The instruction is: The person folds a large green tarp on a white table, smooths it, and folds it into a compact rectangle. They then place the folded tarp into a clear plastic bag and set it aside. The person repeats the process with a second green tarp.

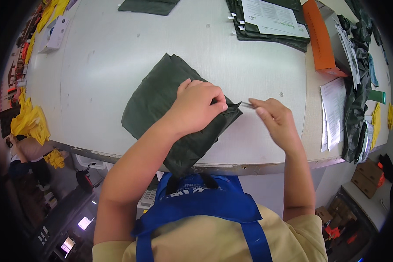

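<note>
A folded piece of dark green, thin fabric (155,94) lies at a slant on the white table, one lower corner hanging over the front edge. My left hand (198,105) rests on it, with thumb and finger pinched on the cloth near its right corner. Just right of that corner, my right hand (275,118) is closed around a small, slim metal tool (248,105), perhaps thread snips. Its tip points left and lies very close to the fabric corner; contact cannot be made out. Most of the tool is hidden in my fingers.
Dark folded pieces with printed sheets (270,17) are stacked at the far right, beside an orange box (323,39). Papers (332,113) lie along the right side. Another dark piece (148,5) sits at the far edge. A white box (54,34) and yellow fabric (30,122) are left.
</note>
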`<state>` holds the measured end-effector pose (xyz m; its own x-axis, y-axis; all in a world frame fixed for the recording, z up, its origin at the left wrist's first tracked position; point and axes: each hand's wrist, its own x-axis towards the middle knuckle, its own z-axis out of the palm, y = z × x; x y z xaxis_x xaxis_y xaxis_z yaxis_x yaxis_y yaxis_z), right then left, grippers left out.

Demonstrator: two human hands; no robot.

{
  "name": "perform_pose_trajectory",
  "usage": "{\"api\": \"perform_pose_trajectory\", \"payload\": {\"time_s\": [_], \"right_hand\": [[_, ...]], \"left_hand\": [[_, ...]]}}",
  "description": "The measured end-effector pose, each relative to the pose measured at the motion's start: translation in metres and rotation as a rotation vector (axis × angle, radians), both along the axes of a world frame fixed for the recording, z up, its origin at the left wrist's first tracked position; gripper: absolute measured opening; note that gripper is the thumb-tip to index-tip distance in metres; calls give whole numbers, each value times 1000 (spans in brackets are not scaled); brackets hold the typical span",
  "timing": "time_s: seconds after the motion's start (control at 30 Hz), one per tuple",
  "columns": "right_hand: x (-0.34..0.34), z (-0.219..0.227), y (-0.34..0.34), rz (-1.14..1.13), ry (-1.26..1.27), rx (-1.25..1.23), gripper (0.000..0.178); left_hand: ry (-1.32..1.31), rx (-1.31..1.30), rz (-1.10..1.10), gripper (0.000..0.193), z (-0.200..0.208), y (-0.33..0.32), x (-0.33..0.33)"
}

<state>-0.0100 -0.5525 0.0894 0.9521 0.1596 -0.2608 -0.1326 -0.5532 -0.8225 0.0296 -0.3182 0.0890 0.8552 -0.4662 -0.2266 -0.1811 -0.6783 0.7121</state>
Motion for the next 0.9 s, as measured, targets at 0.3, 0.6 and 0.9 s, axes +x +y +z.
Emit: {"api": "perform_pose_trajectory", "payload": {"time_s": [0.3,0.6,0.9], "right_hand": [[-3,0,26,67,-100,-31,20],[-7,-6,31,48,-175,-88,18],[17,-66,-14,-145,-186,-620,44]], "left_hand": [[39,-18,-20,11,1,-1,6],[15,-51,-30,10,-3,-1,5],[-388,-66,628,20,-4,70,-12]]}}
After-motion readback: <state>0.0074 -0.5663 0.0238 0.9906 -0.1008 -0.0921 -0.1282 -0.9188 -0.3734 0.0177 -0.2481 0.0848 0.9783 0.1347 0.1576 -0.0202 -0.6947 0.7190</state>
